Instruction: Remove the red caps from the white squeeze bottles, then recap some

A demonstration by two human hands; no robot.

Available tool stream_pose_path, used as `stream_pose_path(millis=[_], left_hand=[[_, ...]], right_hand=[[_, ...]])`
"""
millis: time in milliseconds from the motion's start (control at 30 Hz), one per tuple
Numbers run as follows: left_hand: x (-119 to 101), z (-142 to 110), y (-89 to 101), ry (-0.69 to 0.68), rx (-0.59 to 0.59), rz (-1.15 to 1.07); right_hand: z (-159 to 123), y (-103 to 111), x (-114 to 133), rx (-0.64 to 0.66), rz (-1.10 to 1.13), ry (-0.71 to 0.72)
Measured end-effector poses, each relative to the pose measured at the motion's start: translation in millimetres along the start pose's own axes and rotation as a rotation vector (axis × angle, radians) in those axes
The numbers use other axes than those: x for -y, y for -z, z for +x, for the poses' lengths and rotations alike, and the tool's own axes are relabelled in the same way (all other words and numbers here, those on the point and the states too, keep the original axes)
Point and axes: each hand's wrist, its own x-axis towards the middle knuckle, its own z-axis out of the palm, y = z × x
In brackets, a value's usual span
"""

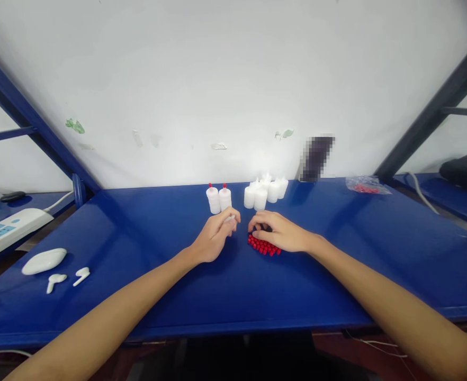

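My left hand (217,233) is closed around a small white bottle (229,218), mostly hidden by the fingers. Behind it, white bottles with red caps (213,201) stand upright in two rows. To the right, my right hand (279,231) hovers low over a pile of small red caps (263,245). Its fingers are bent downward, and a gap shows between thumb and fingers; nothing can be made out in them. Just beyond that hand is a cluster of several white bottles (260,198) with pointed white tops and no red caps.
A clear plastic bag (366,186) with red pieces lies at the back right of the blue table (170,312). On the left are a white earbud case (45,261), two earbuds (82,275) and a power strip (13,233). A pixelated dark object (316,159) leans on the wall.
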Motion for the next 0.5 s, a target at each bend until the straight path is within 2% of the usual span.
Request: stream_pose_path(millis=[100,200,500], left_hand=[[-3,-1,1.6,-0.139,0.070,0.316],[-2,0,3.8,-0.200,0.123,0.526],[0,2,12.9,-0.215,0.175,0.611]], right_hand=[[1,-1,-1,0.005,-0.013,-0.006],[1,-1,-1,0.016,-0.011,-0.024],[2,-2,0,-0.023,-0.021,-0.079]])
